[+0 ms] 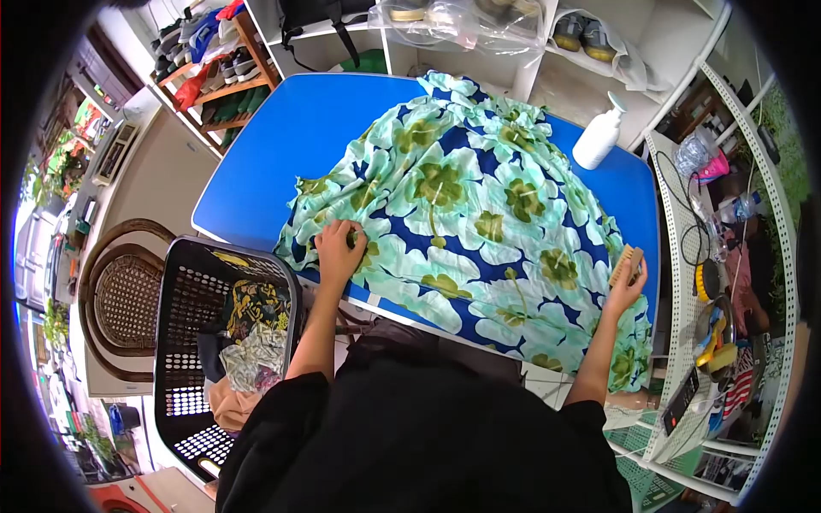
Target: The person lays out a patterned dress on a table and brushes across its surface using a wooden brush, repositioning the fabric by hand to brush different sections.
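Observation:
A wide floral garment (pixel 479 214), mint and navy with olive-green flower centres, lies spread over the blue table (pixel 265 128). Its lower edge hangs past the table's front and right sides. My left hand (pixel 339 250) rests on the garment's left part, fingers curled and closed on the cloth. At the right edge, my right hand (pixel 629 286) grips a wooden brush (pixel 625 263) with pale bristles, held just over or against the fabric; I cannot tell whether it touches. A white pump bottle (pixel 599 135) stands at the table's back right corner.
A black laundry basket (pixel 171 342) with several crumpled clothes stands left of me, beside a wicker chair (pixel 128 295). White shelves with shoes (pixel 581 36) line the back. A perforated metal rack (pixel 671 359) stands close on the right, holding a yellow-bristled brush (pixel 707 280) and other items.

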`<action>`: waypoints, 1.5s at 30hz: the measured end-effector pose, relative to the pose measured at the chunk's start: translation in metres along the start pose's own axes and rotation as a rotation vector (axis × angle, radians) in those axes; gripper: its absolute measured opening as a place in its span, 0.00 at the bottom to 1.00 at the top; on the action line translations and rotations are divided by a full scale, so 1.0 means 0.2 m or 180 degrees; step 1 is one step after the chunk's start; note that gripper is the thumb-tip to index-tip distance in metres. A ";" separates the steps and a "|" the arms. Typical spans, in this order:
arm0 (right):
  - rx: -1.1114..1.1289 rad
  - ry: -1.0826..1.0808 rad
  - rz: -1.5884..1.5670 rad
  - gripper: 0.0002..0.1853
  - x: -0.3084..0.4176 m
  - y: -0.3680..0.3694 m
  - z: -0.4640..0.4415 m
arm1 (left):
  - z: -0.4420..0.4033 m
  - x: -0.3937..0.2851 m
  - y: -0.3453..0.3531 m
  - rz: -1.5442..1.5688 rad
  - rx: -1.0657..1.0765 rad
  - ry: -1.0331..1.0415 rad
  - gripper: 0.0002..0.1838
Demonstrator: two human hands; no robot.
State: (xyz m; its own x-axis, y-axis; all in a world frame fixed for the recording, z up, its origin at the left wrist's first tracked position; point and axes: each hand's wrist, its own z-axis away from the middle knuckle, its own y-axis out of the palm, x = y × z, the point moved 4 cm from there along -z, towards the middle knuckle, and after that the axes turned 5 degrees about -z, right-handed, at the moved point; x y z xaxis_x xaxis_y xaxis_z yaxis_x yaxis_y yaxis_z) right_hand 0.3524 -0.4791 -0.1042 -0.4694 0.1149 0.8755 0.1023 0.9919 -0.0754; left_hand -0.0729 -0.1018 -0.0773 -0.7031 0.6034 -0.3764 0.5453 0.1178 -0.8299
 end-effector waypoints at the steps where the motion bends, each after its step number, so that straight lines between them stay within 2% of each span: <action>1: -0.0018 0.0038 -0.0063 0.24 -0.01 0.00 0.00 | 0.03 -0.01 -0.01 0.0019 0.0043 0.0029 0.07; 4: -0.0050 0.0144 0.0044 0.24 -0.03 0.00 -0.01 | 0.06 -0.05 -0.03 0.0055 -0.0025 0.0308 0.07; 7: -0.0139 0.0013 0.0031 0.25 -0.02 -0.01 0.00 | 0.07 -0.07 -0.03 0.0008 0.0057 0.0283 0.07; 12: -0.0033 0.0490 -0.0501 0.29 -0.04 -0.02 -0.01 | 0.08 -0.09 -0.04 0.0088 0.0088 0.0329 0.06; 16: -0.0319 0.0482 -0.0528 0.30 0.20 0.03 0.07 | 0.11 -0.16 -0.04 0.0078 0.0254 0.0357 0.07; 19: 0.0465 0.0845 -0.0705 0.30 0.44 0.22 0.31 | 0.13 -0.21 -0.03 0.0081 0.0339 0.0407 0.08; 20: 0.1026 0.0908 -0.0470 0.31 0.50 0.28 0.38 | 0.13 -0.22 -0.04 0.0062 0.0367 0.0403 0.08; 22: 0.1212 0.1318 -0.0889 0.30 0.58 0.40 0.51 | 0.14 -0.24 -0.03 0.0106 0.0508 0.0453 0.09; 25: 0.1226 0.1369 -0.0480 0.29 0.36 0.37 0.55 | 0.12 -0.29 -0.04 0.0667 0.0655 0.0520 0.11; 26: 0.1283 0.0939 -0.0587 0.29 0.36 0.34 0.48 | 0.12 -0.29 -0.02 0.1021 0.0745 0.0373 0.11; 27: 0.1249 0.0865 -0.0133 0.30 0.16 0.24 0.42 | 0.10 -0.29 -0.03 0.1204 0.0717 0.0293 0.10; 28: 0.1229 0.0898 0.0155 0.33 0.14 0.18 0.33 | 0.08 -0.29 -0.05 0.1387 0.0693 0.0216 0.10; 31: 0.0502 0.0903 0.0522 0.36 -0.02 -0.06 0.05 | 0.02 -0.25 -0.09 0.0358 0.0341 0.0254 0.11; 34: 0.0293 0.1203 0.0264 0.31 -0.09 -0.12 -0.17 | -0.03 -0.16 -0.07 -0.0331 0.0175 -0.0015 0.14; 37: 0.0644 -0.0070 0.0714 0.29 0.04 0.12 -0.20 | 0.03 -0.09 -0.02 -0.0509 0.0424 -0.0331 0.18; 38: 0.0928 -0.0157 0.0467 0.28 0.26 0.32 -0.08 | 0.06 -0.10 -0.02 -0.0434 0.0441 -0.0323 0.18; 39: 0.1549 -0.0191 0.0098 0.27 0.50 0.54 0.12 | 0.08 -0.11 -0.02 -0.0366 0.0440 -0.0308 0.19; 42: 0.3459 -0.1607 -0.0436 0.28 1.02 0.96 0.66 | 0.08 -0.11 -0.06 -0.0221 0.0255 -0.0426 0.15; 44: 0.4011 -0.2378 -0.0495 0.32 1.14 1.10 0.90 | 0.08 -0.09 -0.06 -0.0153 0.0130 -0.0433 0.13; 45: 0.3921 -0.2775 -0.0381 0.30 1.10 1.20 0.95 | 0.07 -0.09 -0.06 -0.0194 0.0023 -0.0396 0.12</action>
State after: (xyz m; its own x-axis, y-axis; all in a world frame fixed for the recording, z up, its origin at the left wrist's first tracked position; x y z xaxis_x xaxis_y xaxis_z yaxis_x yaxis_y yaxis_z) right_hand 0.1065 -0.2054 -0.0203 -0.8242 -0.4104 0.3903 -0.5419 0.3713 -0.7540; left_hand -0.0732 -0.1248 -0.0664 -0.7862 0.4927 -0.3729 0.4969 0.1454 -0.8555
